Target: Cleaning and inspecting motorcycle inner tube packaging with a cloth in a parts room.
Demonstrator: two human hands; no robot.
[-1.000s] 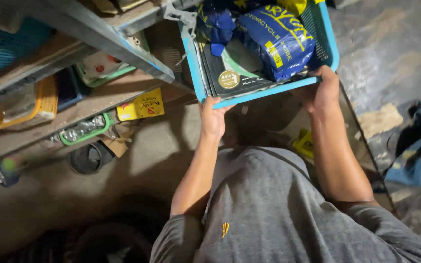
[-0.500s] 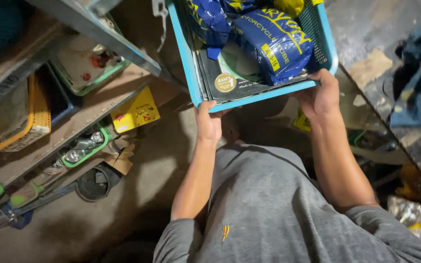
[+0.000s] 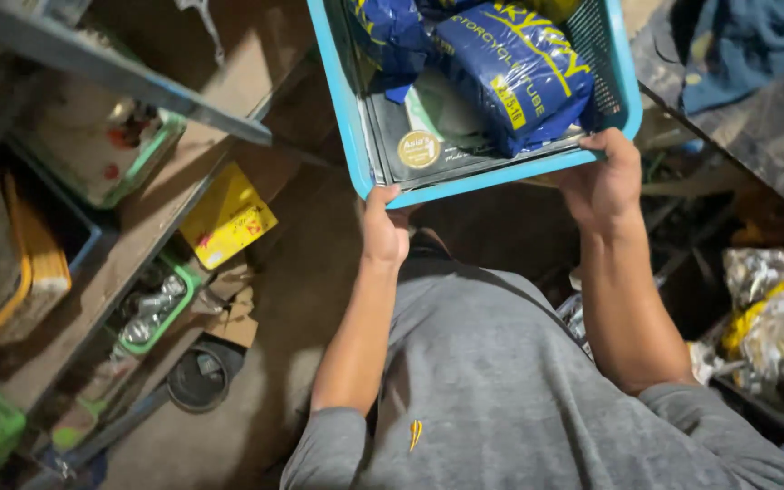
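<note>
Now, left hand (image 3: 385, 234) and right hand (image 3: 604, 180) gripped the blue plastic basket's (image 3: 348, 118) near rim, fingers clamped; glossy blue packets (image 3: 517, 68) sat inside.

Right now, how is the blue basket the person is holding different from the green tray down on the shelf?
The blue basket is held up in the air by the left hand and right hand; the green tray rests on a low shelf, untouched. The blue basket looks bigger and holds blue packets; the green tray holds shiny metal parts. The basket is tilted; the tray lies flat. Both are open-topped containers with things inside.
</note>
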